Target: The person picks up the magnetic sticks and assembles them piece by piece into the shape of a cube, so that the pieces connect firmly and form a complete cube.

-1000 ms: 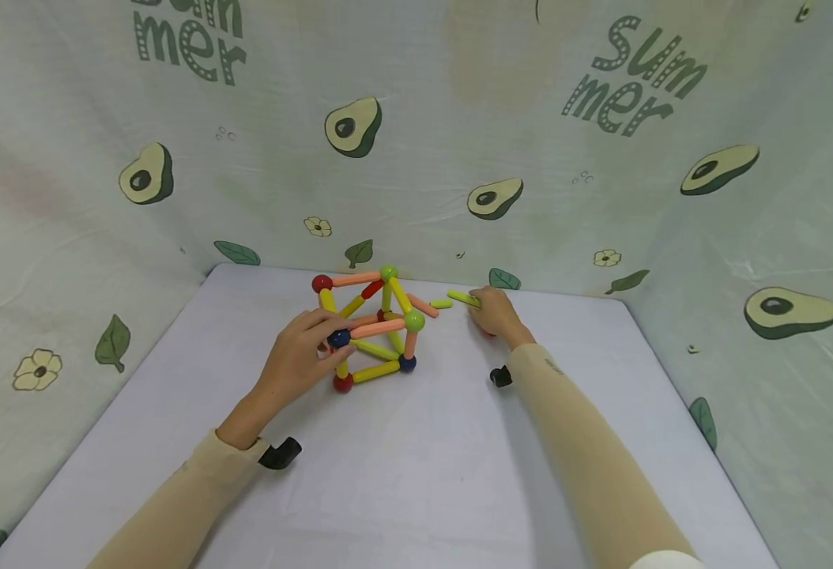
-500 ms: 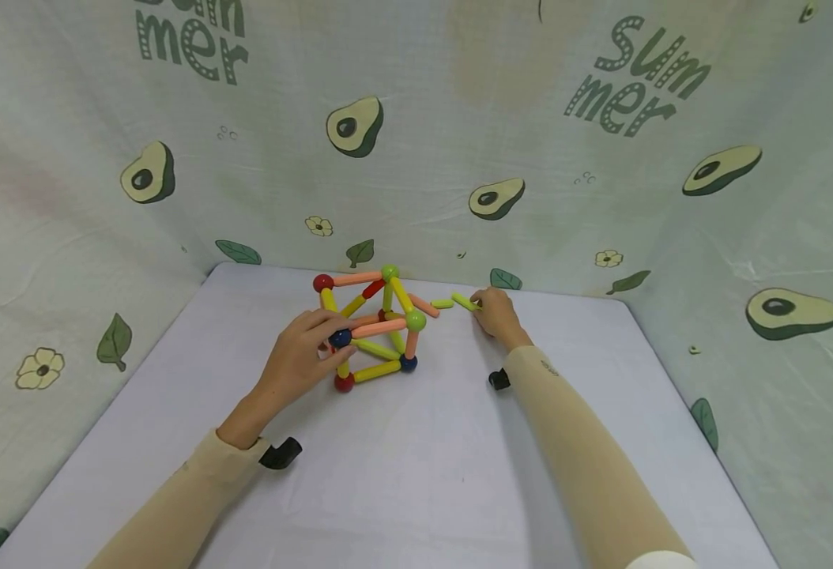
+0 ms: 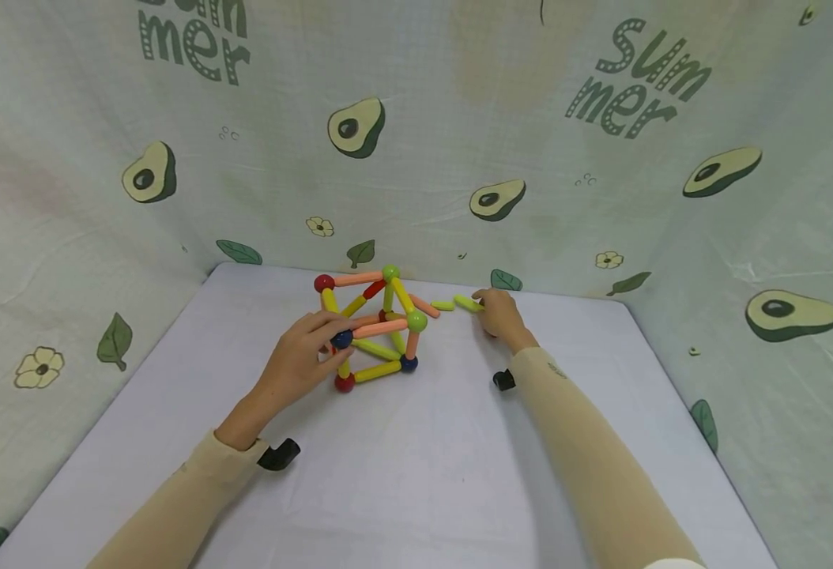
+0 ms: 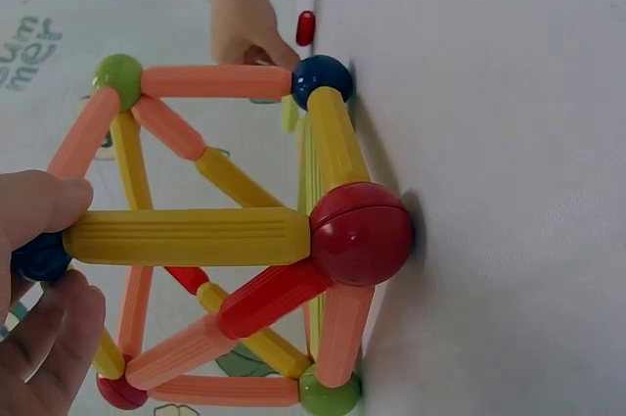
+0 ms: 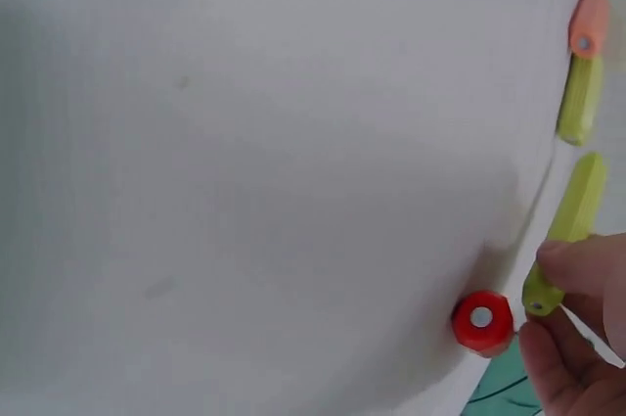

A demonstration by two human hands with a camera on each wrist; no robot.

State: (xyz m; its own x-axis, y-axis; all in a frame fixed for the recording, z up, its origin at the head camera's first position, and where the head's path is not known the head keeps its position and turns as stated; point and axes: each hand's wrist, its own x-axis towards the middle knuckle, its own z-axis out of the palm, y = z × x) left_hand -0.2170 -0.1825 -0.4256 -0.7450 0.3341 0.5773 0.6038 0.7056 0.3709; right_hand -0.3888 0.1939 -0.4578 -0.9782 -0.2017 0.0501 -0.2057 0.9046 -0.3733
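Note:
A cube-like frame of magnetic sticks (image 3: 378,371) and coloured balls stands left of the table's middle, with diagonal sticks across some sides. My left hand (image 3: 299,356) holds its near upper-left corner, thumb and fingers around the dark blue ball (image 3: 342,339). Farther right, my right hand (image 3: 503,320) pinches a lime-green magnetic stick (image 5: 575,203) by one end, low over the tabletop. Beside those fingertips, a red stick (image 5: 482,323) shows its metal tip in the right wrist view; in the head view it is hidden.
A lime-green stick (image 3: 442,305) and a salmon-pink stick (image 3: 425,307) lie between the frame and my right hand. Behind them, the white tabletop (image 3: 431,474) ends at a hanging cloth (image 3: 416,158) printed with avocados. More of this cloth stands along both sides.
My right hand has brought the lime-green stick slightly down and turned it a little. A red piece glimpsed under that hand is now out of sight in the head view. My left hand stays put.

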